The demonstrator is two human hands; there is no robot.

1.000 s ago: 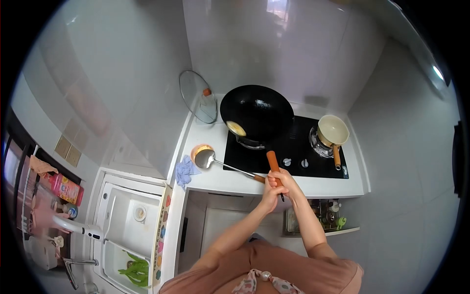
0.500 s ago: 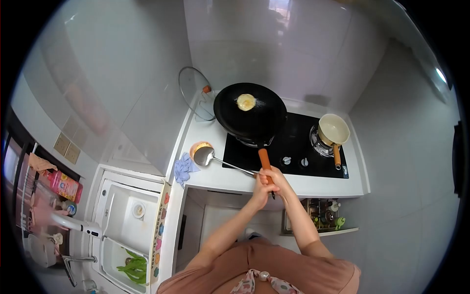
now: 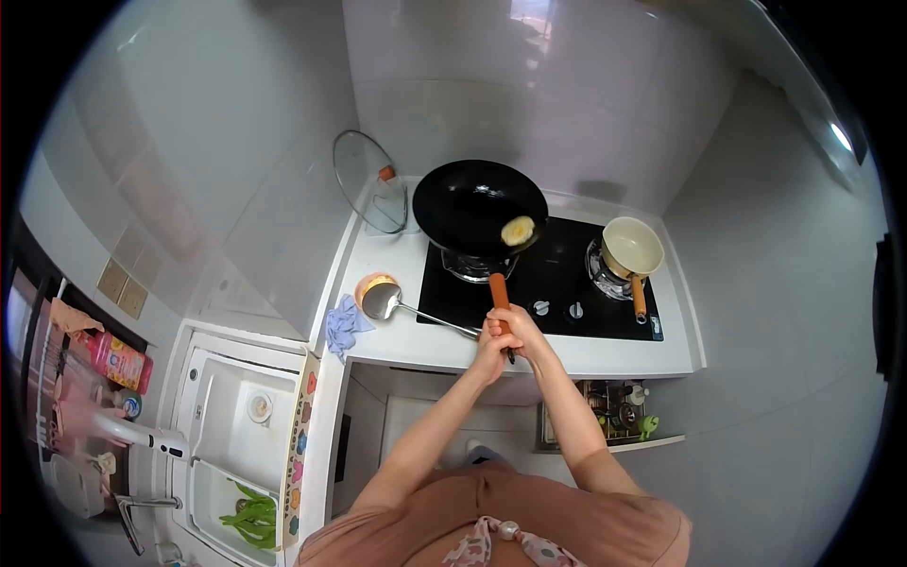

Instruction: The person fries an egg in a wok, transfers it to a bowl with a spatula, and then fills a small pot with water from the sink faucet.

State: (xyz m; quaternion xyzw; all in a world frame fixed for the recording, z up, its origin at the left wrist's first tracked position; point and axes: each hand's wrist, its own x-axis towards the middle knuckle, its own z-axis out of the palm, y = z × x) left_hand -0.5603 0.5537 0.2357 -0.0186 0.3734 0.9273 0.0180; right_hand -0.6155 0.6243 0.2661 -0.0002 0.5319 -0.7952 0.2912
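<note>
A black wok [image 3: 463, 203] is tilted over the left burner of the stove. A fried egg [image 3: 518, 231] lies at its lower right side. My left hand [image 3: 492, 350] and my right hand [image 3: 521, 334] are both closed round the wok's orange-brown handle [image 3: 500, 291], pressed against each other. A metal spatula [image 3: 383, 301] rests with its head on a small orange-rimmed bowl [image 3: 363, 287]. Its shaft runs toward my hands, where its end is partly hidden behind my fingers.
A cream saucepan [image 3: 633, 248] sits on the right burner of the black stove [image 3: 557, 260]. A glass lid [image 3: 370, 180] leans at the left wall, with a blue cloth [image 3: 346, 327] below it. Green vegetables [image 3: 251, 516] lie in the sink [image 3: 219, 387]. A drawer [image 3: 652, 444] stands open.
The egg has slid from the wok's upper middle to its lower right side. The wok's tilt has changed and its near side has lifted a little. Both hands keep their grip.
</note>
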